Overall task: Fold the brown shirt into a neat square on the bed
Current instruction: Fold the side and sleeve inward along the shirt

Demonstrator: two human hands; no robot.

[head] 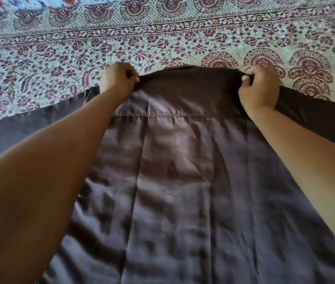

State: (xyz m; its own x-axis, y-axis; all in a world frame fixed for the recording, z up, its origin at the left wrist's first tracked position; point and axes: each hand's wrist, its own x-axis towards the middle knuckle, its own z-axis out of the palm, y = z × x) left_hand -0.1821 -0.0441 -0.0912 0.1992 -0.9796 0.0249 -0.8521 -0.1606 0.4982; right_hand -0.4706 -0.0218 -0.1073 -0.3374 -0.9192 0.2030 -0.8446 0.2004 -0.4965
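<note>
Shirt [183,181], left hand [119,80], right hand [260,89] fisted

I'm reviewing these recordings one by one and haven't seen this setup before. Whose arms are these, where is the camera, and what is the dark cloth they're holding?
There is no machine here, just a person working with bare hands. The single camera is worn on the person's head and looks forward and down, so both arms enter from the bottom of the picture. The left hand and the right hand each pinch the top edge of the brown shirt, one at each shoulder. The shirt is spread out and not yet folded, with its sleeves running out to the sides. Under it is a bed covered with a patterned floral bedsheet.
</note>
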